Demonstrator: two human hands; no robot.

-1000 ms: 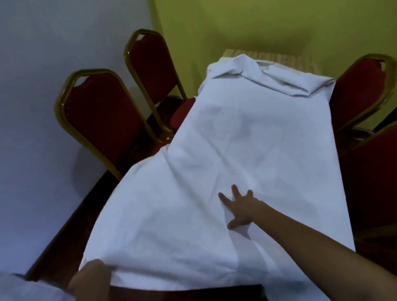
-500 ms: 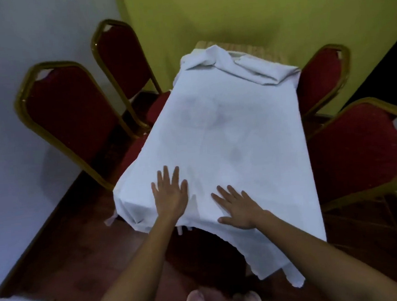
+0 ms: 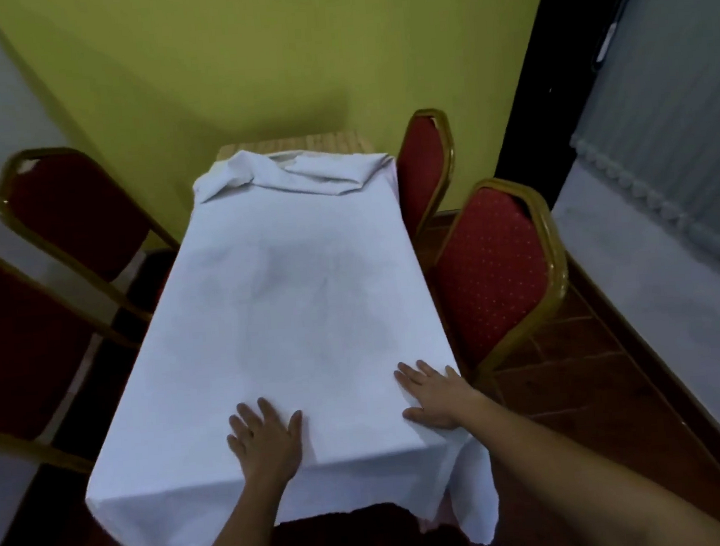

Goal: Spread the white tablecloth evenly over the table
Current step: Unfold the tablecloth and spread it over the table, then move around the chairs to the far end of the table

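The white tablecloth (image 3: pixel 292 304) lies flat over most of the long table, its near end hanging over the front edge. At the far end it is bunched in a folded ridge (image 3: pixel 299 176), leaving a strip of bare wooden tabletop (image 3: pixel 292 143) showing. My left hand (image 3: pixel 266 441) presses flat on the cloth near the front edge, fingers spread. My right hand (image 3: pixel 434 394) lies flat on the cloth at the near right corner, fingers straight.
Two red chairs with gold frames (image 3: pixel 64 210) stand along the left side and two more (image 3: pixel 496 270) along the right. A green wall (image 3: pixel 268 56) backs the table's far end. The floor is dark wood (image 3: pixel 574 385).
My hands have slid apart, the right one out to the near right corner. The near end of the cloth now lies smoother and squarer over the front edge.
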